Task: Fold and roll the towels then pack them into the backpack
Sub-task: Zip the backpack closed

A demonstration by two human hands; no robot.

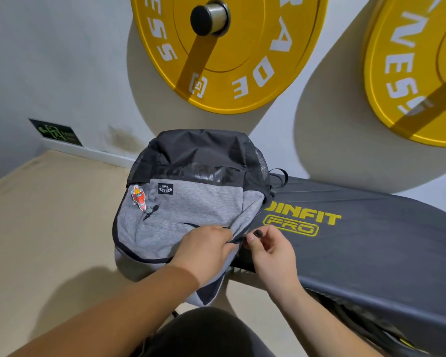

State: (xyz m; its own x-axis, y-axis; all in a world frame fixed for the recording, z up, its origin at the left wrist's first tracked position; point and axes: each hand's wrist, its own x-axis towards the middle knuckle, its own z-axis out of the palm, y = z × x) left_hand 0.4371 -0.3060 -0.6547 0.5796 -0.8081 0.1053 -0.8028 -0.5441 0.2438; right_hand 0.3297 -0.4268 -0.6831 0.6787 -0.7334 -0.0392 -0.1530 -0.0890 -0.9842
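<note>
- Gripping the backpack (180, 210) by its grey edge, our left hand (204, 251) curls its fingers into the fabric beside the zip.
- Our right hand (271, 249) pinches the zip pull (243, 240) between thumb and forefinger, just beside the left.
- Front side up, the backpack lies on the end of the dark bench (371, 228), its black top toward the wall.
- Beyond it, two yellow weight plates (242, 81) hang on the wall, and a green exit sign (56, 132) sits low at left.

Forearms forward, left hand (204, 249) curled in a grip, right hand (273, 251) fingers (262, 234) apparently pinching
</note>
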